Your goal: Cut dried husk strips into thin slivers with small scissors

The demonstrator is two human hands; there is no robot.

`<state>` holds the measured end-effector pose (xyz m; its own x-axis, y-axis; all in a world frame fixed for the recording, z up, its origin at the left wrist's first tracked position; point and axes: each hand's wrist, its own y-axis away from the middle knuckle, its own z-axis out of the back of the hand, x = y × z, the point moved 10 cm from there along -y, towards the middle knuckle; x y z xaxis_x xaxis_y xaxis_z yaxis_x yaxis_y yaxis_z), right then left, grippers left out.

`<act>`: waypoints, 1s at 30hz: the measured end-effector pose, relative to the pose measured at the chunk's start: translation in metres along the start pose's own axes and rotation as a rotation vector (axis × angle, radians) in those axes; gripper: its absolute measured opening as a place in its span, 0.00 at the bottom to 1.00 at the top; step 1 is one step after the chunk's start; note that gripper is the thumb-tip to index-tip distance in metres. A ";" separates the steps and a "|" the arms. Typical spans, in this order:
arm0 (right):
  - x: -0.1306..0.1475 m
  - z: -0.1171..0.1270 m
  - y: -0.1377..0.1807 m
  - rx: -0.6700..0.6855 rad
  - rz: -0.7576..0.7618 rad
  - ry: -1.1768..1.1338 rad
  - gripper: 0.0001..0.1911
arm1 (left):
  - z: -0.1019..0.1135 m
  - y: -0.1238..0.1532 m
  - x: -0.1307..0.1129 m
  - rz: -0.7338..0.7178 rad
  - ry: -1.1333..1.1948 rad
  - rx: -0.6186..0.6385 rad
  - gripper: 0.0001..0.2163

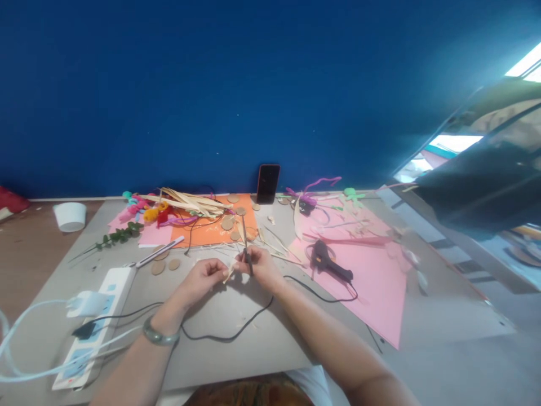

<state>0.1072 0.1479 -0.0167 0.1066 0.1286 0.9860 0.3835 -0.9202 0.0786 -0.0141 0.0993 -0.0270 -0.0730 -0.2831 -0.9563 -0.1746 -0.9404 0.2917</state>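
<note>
Close together over the grey table, my two hands meet at a small pale, straw-like strip [229, 275]. My left hand [205, 280], with a bangle [159, 332] on its wrist, pinches the strip between thumb and fingertips. My right hand [262, 269] is closed around a pair of scissors [245, 234], whose blades point up and away from me. Its fingertips are at the other end of the strip; whether they grip it too is unclear. Just beyond the hands are round brown discs [227, 223] and thin pale strips [274, 239].
A black glue gun [329, 264] lies on pink paper [380, 296] at right, its cord passing below my hands. At left are a power strip [95, 332], a utility knife [160, 251] and a white cup [70, 217]. A phone [268, 183] leans on the blue wall [236, 96].
</note>
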 end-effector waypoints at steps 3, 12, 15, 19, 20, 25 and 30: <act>0.005 0.002 0.003 -0.042 0.031 0.089 0.17 | -0.003 0.001 0.001 0.002 -0.036 -0.004 0.13; 0.011 0.004 0.004 -0.068 0.064 0.223 0.16 | 0.018 0.001 0.000 0.006 -0.120 -0.107 0.14; 0.016 0.015 0.001 -0.129 0.100 0.251 0.17 | 0.046 0.002 -0.005 -0.017 -0.202 -0.241 0.13; 0.020 0.032 -0.003 -0.214 0.128 0.239 0.16 | 0.085 0.014 -0.027 -0.092 -0.689 -0.556 0.10; 0.021 0.036 -0.003 -0.233 0.128 0.244 0.16 | 0.087 0.016 -0.030 -0.082 -0.833 -0.586 0.10; 0.018 0.039 -0.004 -0.247 0.117 0.258 0.16 | 0.074 0.014 -0.019 0.032 -1.155 -0.462 0.21; 0.012 0.039 -0.006 -0.232 0.113 0.261 0.16 | 0.059 0.003 -0.005 -0.020 -1.125 -0.344 0.16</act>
<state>0.1423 0.1695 -0.0116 -0.1124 -0.0499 0.9924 0.1610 -0.9865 -0.0314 -0.0720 0.1089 -0.0198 -0.9289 -0.1043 -0.3553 0.0765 -0.9929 0.0915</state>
